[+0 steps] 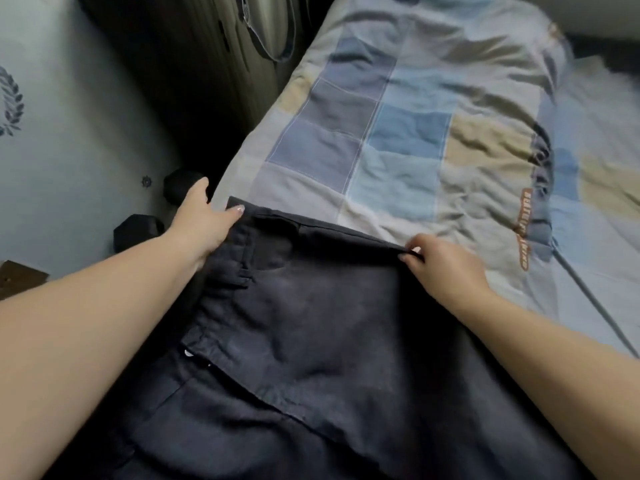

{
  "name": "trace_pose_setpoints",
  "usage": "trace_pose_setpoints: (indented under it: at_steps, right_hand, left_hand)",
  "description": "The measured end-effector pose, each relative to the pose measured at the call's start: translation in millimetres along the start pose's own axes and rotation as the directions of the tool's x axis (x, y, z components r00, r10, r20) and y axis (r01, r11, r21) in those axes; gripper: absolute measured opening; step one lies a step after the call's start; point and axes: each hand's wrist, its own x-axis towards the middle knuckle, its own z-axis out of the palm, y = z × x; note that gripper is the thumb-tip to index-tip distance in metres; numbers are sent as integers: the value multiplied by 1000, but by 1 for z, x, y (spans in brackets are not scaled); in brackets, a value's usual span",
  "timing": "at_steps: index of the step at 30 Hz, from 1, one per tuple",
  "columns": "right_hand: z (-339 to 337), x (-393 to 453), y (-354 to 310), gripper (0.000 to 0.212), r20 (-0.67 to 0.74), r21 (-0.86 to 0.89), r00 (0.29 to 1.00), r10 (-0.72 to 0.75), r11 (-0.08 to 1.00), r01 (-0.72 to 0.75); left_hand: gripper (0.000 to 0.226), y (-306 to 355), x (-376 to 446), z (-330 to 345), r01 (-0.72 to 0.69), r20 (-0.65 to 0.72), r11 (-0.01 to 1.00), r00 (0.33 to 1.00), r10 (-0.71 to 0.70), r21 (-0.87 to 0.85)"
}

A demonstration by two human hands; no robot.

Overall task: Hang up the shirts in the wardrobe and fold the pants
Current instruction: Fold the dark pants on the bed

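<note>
On the bed, nearest us: one pair of dark navy pants [311,323], laid flat over a patchwork bedcover [408,140] of blue, grey and beige squares. The waistband runs along the left side, with a belt loop and a pocket opening showing near it; a seamed edge crosses the fabric diagonally lower down, so we note one layer lying over another.

Our left hand [204,220]: at the far left corner of the pants, by the waistband. The thumb lies on top of the cloth with its nail showing, the palm is against the edge, and the other fingers curl under or behind the fabric, so we count it as gripping that corner.

Our right hand [440,265]: on the far edge of the pants, to the right. Fingertips drawn together and pinching the dark hem, knuckles raised.

Between the two hands the far edge of the pants is pulled into a fairly straight line.

Other items:
- A pale garment with orange lettering [523,230] lying on the bedcover to the right, well apart from the pants.
- Two dark hexagonal dumbbell ends [138,232] on the floor beside the bed, just left of the left hand.
- A pale rug or cloth with a dark wreath motif [12,105] at far left.
</note>
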Motion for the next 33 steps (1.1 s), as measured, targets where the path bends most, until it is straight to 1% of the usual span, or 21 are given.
trace_pose_setpoints:
  at_steps: [1,2,3,5,6,7,9,10,11,12,13,14,16,18,19,21,23,25,29,33]
  right_hand:
    - [6,11,1,23,116,-69,993,19,998,-11]
    - [11,17,2,25,189,-100,982,33,995,-14]
    - [16,20,3,27,223,-94,974,44,995,-24]
    - [23,16,10,26,207,-62,976,69,996,-58]
    - [27,11,14,24,186,-62,980,67,996,-56]
    - [30,6,17,22,168,-54,984,63,997,-55]
    - [29,1,23,17,88,57,994,71,995,-76]
    - [26,0,25,20,54,135,995,81,987,-88]
    - [23,-1,24,27,38,198,996,80,976,-86]
    - [19,-5,25,35,25,243,998,65,968,-69]
    - [13,-12,27,41,9,270,999,47,962,-47]
    - [9,-21,29,45,-15,281,1000,12,960,-8]
    - [0,-48,42,48,-29,283,997,-67,956,73]
    - [-9,-81,66,48,3,285,994,-109,953,104]
    - [-13,-98,80,46,20,283,993,-113,954,102]
    - [-18,-135,115,42,66,287,994,-86,956,64]
    - [-21,-168,151,37,110,317,994,-22,948,-14]
    - [-28,-202,190,35,123,337,991,54,937,-93]
    - [-48,-273,272,30,170,332,973,159,920,-208]
    - [-64,-351,355,31,222,289,935,278,897,-335]
  left_hand:
    - [75,-3,-1,2,-7,16,997,1000,6,79]
    - [73,-7,-4,4,-20,22,987,1000,17,160]
    - [68,-13,-6,5,-23,33,975,999,16,223]
    - [58,-24,-13,6,12,75,953,997,-37,303]
    - [53,-29,-15,5,25,69,943,996,-51,331]
    - [47,-33,-17,3,25,29,939,999,-38,344]
    - [39,-34,-20,-2,18,-129,938,991,29,347]
    - [39,-32,-21,-2,7,-191,942,980,60,335]
    - [41,-29,-22,-4,3,-227,948,971,74,320]
    - [45,-27,-25,-4,-1,-235,946,969,82,325]
    - [49,-26,-30,-2,-22,-215,929,970,109,371]
    - [51,-23,-37,0,-67,-178,892,971,162,446]
    - [53,-16,-60,10,-224,-49,782,950,309,582]
    - [48,-2,-91,31,-400,99,700,898,429,591]
    - [43,4,-107,43,-459,172,683,878,447,568]
    - [35,17,-144,77,-524,297,681,851,433,511]
    - [31,27,-181,114,-550,388,699,830,400,457]
    - [28,37,-221,158,-583,485,711,789,377,394]
    - [25,59,-302,247,-692,683,664,631,368,282]
    - [24,81,-382,327,-774,832,596,463,305,213]
